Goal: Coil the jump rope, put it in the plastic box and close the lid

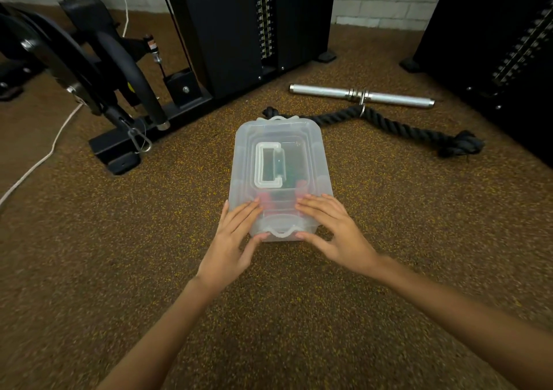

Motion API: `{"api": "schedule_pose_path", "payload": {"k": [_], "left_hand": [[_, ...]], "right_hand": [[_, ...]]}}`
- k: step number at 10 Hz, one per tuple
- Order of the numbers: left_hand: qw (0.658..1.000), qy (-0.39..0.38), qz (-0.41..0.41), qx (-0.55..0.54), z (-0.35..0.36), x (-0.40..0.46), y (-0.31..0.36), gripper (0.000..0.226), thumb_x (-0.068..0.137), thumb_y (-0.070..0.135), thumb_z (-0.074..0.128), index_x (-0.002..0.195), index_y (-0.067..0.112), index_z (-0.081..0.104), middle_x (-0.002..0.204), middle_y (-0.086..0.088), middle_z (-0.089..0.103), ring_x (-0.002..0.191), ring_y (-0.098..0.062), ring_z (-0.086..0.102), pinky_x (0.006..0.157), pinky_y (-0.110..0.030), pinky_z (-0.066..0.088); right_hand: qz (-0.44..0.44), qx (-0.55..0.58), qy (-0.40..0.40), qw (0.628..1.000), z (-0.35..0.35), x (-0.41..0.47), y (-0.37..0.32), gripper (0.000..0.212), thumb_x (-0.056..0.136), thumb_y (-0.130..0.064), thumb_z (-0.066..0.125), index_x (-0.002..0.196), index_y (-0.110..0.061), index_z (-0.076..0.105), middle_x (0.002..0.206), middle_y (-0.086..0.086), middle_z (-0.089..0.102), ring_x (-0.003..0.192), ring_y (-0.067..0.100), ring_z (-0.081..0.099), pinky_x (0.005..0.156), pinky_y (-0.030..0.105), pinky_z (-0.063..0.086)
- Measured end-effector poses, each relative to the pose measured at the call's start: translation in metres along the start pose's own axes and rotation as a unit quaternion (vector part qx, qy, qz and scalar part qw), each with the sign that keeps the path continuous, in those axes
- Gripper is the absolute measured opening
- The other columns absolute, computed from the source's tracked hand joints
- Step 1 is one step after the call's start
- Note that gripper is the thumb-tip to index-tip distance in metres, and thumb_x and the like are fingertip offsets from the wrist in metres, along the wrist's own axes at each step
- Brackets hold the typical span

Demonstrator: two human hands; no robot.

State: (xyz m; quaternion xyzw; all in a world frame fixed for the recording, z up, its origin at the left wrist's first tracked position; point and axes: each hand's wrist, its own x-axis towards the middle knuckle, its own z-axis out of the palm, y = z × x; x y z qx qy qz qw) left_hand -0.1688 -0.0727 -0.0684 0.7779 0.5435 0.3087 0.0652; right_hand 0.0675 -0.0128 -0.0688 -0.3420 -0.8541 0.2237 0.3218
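Plastic box [317,162] sits on speckled brown floor [149,240] right before you, lid [299,147] on top, flat handle [267,165] folded down. Your left hand [232,244] and right hand [332,229] rest flat on lid's near end, fingers straight, grasping nothing, thumbs at near latch [281,232]. Red shapes, likely jump rope [301,186], show blurred through lid. Black rope attachment [398,127] and metal bar [359,94] lie beyond box

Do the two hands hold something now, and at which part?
Nothing is gripped. The left hand and right hand lie with straight fingers on the near end of the lid of the plastic box, thumbs beside its near latch.
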Motion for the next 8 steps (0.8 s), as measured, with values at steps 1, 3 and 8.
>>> {"api": "schedule_pose_path", "payload": {"k": [1,3,8], "left_hand": [[1.0,0.022,-0.009,-0.016,0.001,-0.001,0.002,0.048,0.091,0.033,0.053,0.131,0.007,0.052,0.138,-0.003,0.051,0.13,-0.015,0.045,0.114,-0.052,0.021],[0.996,0.065,-0.046,-0.039,0.005,0.005,0.004,0.04,0.089,0.027,0.056,0.124,0.008,0.059,0.128,0.001,0.058,0.12,-0.012,0.053,0.111,-0.051,0.029],[0.998,0.019,-0.018,0.064,-0.015,0.025,0.01,0.045,0.099,0.037,0.033,0.138,0.017,0.044,0.141,0.0,0.049,0.135,-0.011,0.037,0.114,-0.053,0.018]], "right_hand": [[0.008,0.012,0.027,1.0,0.003,-0.003,-0.002,0.049,0.086,-0.037,0.063,0.13,-0.016,0.055,0.135,-0.005,0.054,0.131,0.009,0.044,0.117,0.039,0.024],[0.034,0.014,0.08,0.996,0.007,0.001,-0.006,0.036,0.088,-0.031,0.062,0.12,-0.015,0.063,0.122,-0.01,0.06,0.12,0.004,0.049,0.112,0.035,0.031],[0.002,-0.149,0.016,0.989,-0.015,0.019,-0.009,0.049,0.094,-0.046,0.044,0.133,-0.017,0.046,0.134,0.004,0.051,0.13,0.016,0.039,0.116,0.041,0.02]]}}
